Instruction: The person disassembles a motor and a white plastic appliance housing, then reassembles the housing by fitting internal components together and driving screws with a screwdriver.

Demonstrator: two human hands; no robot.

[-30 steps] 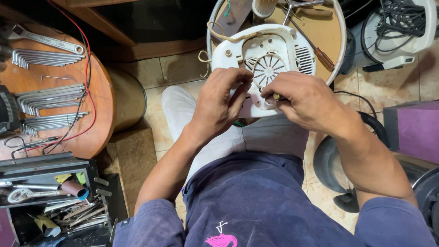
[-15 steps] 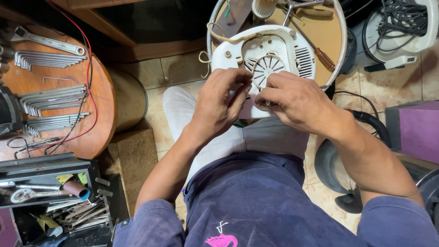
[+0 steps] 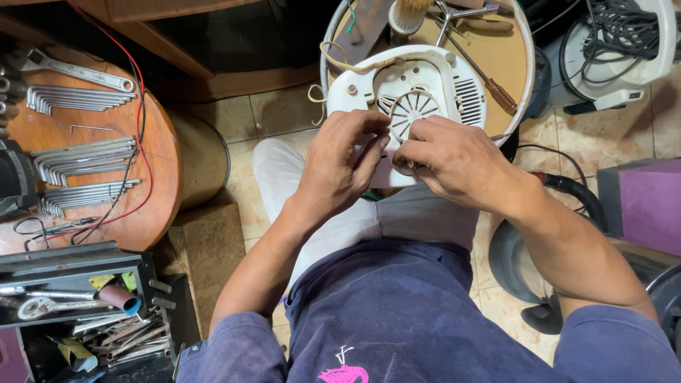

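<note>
Left hand (image 3: 344, 159) curls its fingers against the lower edge of a white plastic housing (image 3: 408, 92), gripping it; right hand (image 3: 454, 159) pinches at the same edge, fingertips bunched on something too small to make out. The housing, moulded with a round spoked vent and slotted grilles, lies half on a round wooden tabletop (image 3: 489, 50) with a metal rim, over the person's knees. A wooden-handled screwdriver (image 3: 489, 85) lies just beside it. Steel hex keys (image 3: 81, 159) fan across another round wooden top at left
</note>
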